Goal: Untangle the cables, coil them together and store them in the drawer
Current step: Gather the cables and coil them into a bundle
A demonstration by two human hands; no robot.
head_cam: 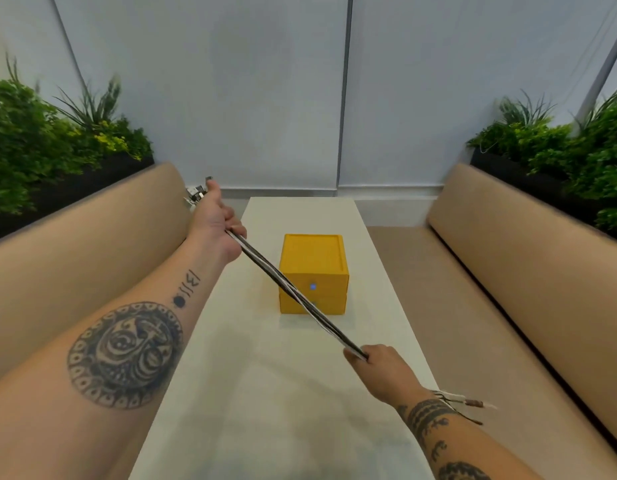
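A bundle of black and white cables [296, 296] is stretched taut in the air between my two hands, slightly twisted along its length. My left hand [215, 225] grips one end up at the far left, with metal plugs sticking out past the thumb. My right hand [378, 363] grips the other end low at the near right, and loose cable tips trail out behind the wrist. Under the bundle, a yellow two-drawer box [321, 261] stands on the white table [272, 410]. Both its drawers are closed, and the upper one has a small blue knob.
Tan padded benches run along both sides of the table, the left bench [75, 244] and the right bench [529, 258]. Green plants in dark planters sit behind each bench. A pale panelled wall closes the far end.
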